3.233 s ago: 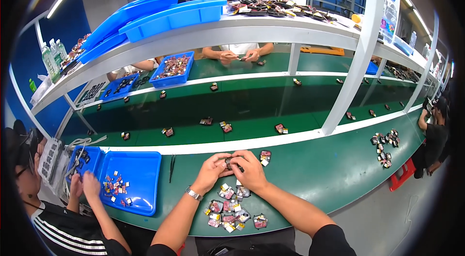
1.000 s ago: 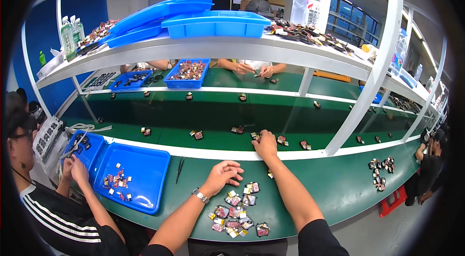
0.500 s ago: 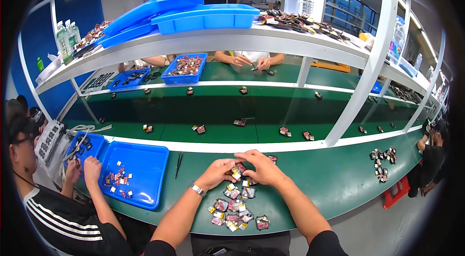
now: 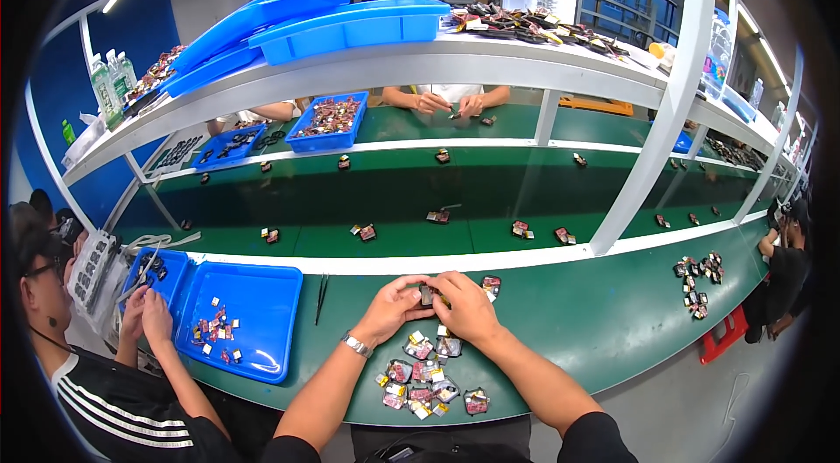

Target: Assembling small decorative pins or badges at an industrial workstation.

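My left hand point(image 4: 392, 309) and my right hand point(image 4: 466, 307) meet over the green bench. Between their fingertips is a small electronic module point(image 4: 427, 295), its dark grey face showing. Both hands have their fingers closed around its edges. Just below lies a cluster of similar modules point(image 4: 422, 373), with dark rims, reddish boards and white-and-yellow parts. One module point(image 4: 477, 401) sits apart at the cluster's right. Another module point(image 4: 491, 287) rests beside my right hand's fingers. A pair of dark tweezers point(image 4: 322, 298) lies left of my left hand.
A blue tray point(image 4: 284, 323) with a few small parts is at left, near a co-worker's hands point(image 4: 147, 314). Beyond the white rail point(image 4: 367, 266), spaced modules lie on a green conveyor point(image 4: 394, 240). A white shelf point(image 4: 385, 73) crosses above. More modules point(image 4: 697, 281) lie at right.
The module in my hands has turned from its reddish-and-yellow side to a dark grey face. My right hand's fingers have drawn in around it. Modules on the conveyor have shifted slightly right.
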{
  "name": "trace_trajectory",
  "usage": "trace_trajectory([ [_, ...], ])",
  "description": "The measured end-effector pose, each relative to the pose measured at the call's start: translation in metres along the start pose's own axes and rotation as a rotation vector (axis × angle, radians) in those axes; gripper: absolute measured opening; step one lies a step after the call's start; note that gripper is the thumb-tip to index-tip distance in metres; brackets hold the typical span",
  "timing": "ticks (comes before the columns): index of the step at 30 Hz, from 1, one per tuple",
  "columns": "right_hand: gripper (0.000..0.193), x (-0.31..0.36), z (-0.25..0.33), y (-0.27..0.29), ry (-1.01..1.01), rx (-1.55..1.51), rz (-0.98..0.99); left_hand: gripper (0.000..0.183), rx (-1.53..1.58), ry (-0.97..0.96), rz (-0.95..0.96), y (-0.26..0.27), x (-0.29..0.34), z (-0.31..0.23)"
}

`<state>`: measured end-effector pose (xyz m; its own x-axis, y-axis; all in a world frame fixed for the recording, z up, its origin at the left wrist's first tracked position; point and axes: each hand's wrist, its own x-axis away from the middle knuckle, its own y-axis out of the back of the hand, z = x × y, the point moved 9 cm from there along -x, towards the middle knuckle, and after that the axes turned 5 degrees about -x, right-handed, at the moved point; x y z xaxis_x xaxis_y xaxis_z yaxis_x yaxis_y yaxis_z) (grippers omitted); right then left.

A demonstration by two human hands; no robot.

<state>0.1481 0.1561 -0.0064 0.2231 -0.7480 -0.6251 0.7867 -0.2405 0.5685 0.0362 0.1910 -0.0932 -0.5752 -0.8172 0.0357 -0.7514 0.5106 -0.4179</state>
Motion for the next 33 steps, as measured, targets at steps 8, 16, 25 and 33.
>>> trace_trajectory([
  [8, 0.02, 0.003, -0.008, -0.008, 0.054, -0.073, 0.177, 0.034, 0.001, 0.025, -0.01, 0.0, 0.0, 0.002],
  [16, 0.019, -0.001, -0.009, -0.005, 0.066, 0.012, 0.278, 0.032, -0.124, 0.025, -0.027, -0.001, -0.001, 0.005],
  [25, 0.014, -0.004, -0.013, -0.005, 0.04, -0.146, 0.262, 0.031, -0.153, -0.003, 0.003, -0.004, 0.0, 0.003],
  [33, 0.01, 0.003, -0.025, -0.008, -0.007, -0.182, 0.261, 0.033, -0.163, 0.014, 0.006, -0.003, 0.0, 0.005],
])
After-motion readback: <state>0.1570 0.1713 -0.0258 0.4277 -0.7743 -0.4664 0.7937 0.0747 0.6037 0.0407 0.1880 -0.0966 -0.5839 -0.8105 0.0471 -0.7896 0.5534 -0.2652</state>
